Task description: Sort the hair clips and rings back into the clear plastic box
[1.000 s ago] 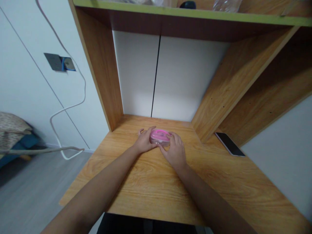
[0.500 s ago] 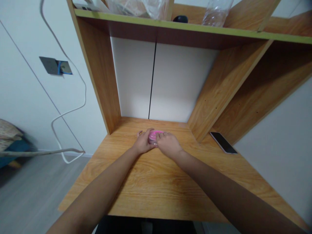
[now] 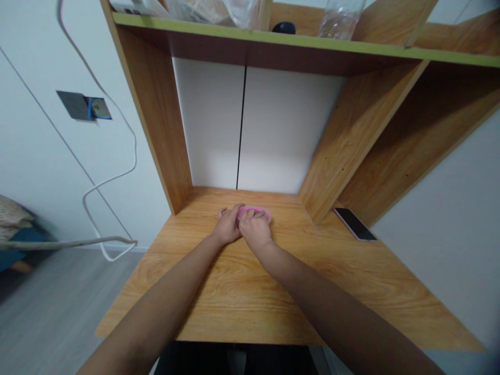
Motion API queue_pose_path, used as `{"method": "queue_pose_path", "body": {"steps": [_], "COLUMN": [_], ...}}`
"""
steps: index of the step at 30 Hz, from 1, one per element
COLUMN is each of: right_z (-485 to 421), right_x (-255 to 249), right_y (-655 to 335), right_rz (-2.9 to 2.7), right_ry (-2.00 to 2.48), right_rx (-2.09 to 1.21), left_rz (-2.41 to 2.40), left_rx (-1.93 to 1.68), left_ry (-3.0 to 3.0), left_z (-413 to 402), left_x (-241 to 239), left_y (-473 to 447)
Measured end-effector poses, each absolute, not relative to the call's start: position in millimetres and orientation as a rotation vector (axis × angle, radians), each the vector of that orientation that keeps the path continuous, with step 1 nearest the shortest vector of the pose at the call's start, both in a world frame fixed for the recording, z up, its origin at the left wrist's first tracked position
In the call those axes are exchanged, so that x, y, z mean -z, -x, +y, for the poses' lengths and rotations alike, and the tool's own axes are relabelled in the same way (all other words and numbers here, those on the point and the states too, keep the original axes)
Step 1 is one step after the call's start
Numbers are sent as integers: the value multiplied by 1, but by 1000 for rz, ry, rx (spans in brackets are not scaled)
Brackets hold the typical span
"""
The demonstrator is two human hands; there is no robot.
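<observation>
A small container with a pink lid point(image 3: 267, 213) rests on the wooden desk point(image 3: 250, 297), close to the back panel. My left hand point(image 3: 227, 225) is wrapped round its left side. My right hand point(image 3: 253, 227) lies over the lid and the front, its fingers curled onto the pink rim near my left fingers. Most of the container's body is hidden behind my hands.
To the right on the desk lies a phone point(image 3: 355, 224). Wooden uprights point(image 3: 336, 151) flank the white back panel. On the shelf above stand a clear plastic bottle point(image 3: 339, 21), a black object point(image 3: 284, 27) and a plastic bag point(image 3: 214, 11). A white cable point(image 3: 135, 151) hangs left.
My right hand has slid left across the lid toward my left hand, uncovering the lid's right end. My left hand keeps its hold. The view has shifted slightly.
</observation>
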State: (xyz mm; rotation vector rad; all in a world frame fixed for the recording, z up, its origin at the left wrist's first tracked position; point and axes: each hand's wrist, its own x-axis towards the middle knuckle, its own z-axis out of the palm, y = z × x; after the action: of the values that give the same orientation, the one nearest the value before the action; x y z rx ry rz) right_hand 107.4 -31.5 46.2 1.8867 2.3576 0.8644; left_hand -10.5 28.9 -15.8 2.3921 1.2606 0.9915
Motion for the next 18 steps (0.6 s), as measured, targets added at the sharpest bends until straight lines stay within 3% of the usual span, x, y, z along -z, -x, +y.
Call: {"method": "queue_pose_path", "body": {"steps": [18], "right_z": [-29], "right_x": [-26], "right_y": [-87], "right_rz": [2244], "right_ry": [-2087], "right_rx": [-942], "left_rz": [1209], "left_rx": [-928], "left_ry": [-2395], "left_z": [29], "left_x": [13], "left_y": [14]}}
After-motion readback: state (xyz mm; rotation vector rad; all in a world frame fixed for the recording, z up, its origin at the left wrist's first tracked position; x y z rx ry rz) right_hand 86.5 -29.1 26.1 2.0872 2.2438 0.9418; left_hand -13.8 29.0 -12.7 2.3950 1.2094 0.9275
